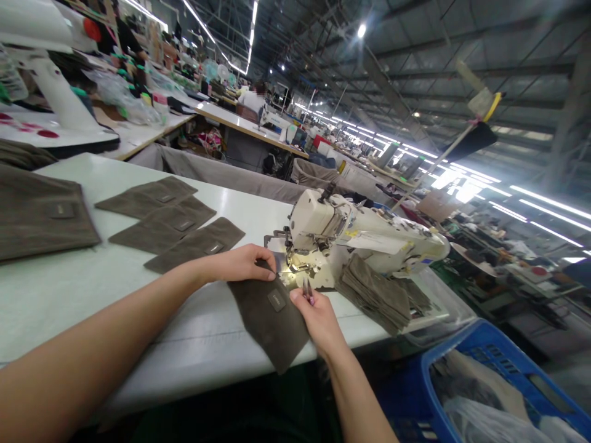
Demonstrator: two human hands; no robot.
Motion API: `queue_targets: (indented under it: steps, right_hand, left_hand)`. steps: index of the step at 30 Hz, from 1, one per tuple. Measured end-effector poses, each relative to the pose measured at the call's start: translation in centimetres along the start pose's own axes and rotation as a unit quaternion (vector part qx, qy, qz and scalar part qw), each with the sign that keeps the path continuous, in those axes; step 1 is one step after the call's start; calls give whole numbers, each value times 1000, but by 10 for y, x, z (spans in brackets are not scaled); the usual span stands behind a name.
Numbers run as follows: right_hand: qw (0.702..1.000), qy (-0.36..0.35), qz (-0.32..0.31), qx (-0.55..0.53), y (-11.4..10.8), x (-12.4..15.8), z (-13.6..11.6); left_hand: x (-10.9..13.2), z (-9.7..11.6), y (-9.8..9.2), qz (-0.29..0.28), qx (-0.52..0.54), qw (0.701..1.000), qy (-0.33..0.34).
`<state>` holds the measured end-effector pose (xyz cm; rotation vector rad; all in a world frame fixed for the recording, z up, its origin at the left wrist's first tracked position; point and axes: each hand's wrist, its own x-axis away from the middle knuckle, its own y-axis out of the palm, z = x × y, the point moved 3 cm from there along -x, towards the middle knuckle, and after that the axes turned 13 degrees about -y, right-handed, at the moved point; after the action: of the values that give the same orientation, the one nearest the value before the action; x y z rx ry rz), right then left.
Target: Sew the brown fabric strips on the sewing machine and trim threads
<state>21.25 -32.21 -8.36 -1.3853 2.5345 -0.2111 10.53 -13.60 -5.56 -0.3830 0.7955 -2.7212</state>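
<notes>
A dark brown fabric piece with a small sewn label lies at the table's front edge, by the needle of a white sewing machine. My left hand pinches the piece's far edge near the needle. My right hand holds small metal snips beside the label and rests on the fabric.
Three finished brown pieces lie fanned out on the white table, with a larger brown stack at far left. A pile of folded brown pieces sits under the machine's arm. A blue crate stands at lower right.
</notes>
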Motion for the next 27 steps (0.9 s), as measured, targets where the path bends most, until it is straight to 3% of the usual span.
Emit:
queue_targets:
  steps: [10,18,27]
  right_hand:
    - [1000,-17,0,-22,-3,12,3]
    - [996,38,-11,-80,0,19,6]
    - [995,51,-9,-84,2,19,3]
  left_hand:
    - [1,3,4,-14,141,990,0]
    - [1,6,5,-15,129,991,31]
    - [3,8,6,-27,139,990,28]
